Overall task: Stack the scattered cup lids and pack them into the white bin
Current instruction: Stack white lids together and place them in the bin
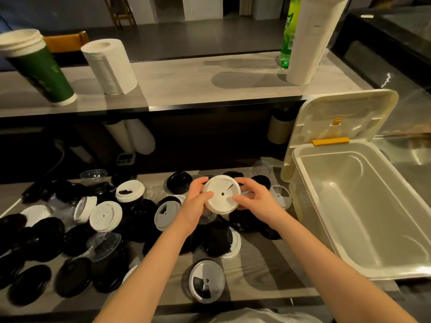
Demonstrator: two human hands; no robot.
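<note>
Right now one white lid [221, 194] is held flat above the scattered lids [106, 216] on the counter [268, 264]. The left grip [198, 201] is clamped on its left edge and the right grip [254, 199] pinches the right edge, probably squaring it for stacking. The white bin [361, 206] waits open at the right.

Near the middle, the left hand [196, 201] and right hand [256, 199] grip a white lid [221, 194] by its opposite edges, above the counter [268, 264]. Black, white and clear scattered lids [70, 229] spread from 6 to 9 o'clock. The white bin [361, 206] stands at 3 o'clock, its hinged cover [338, 117] raised. A paper towel roll [109, 66] stands on the shelf at 10 o'clock.
</note>
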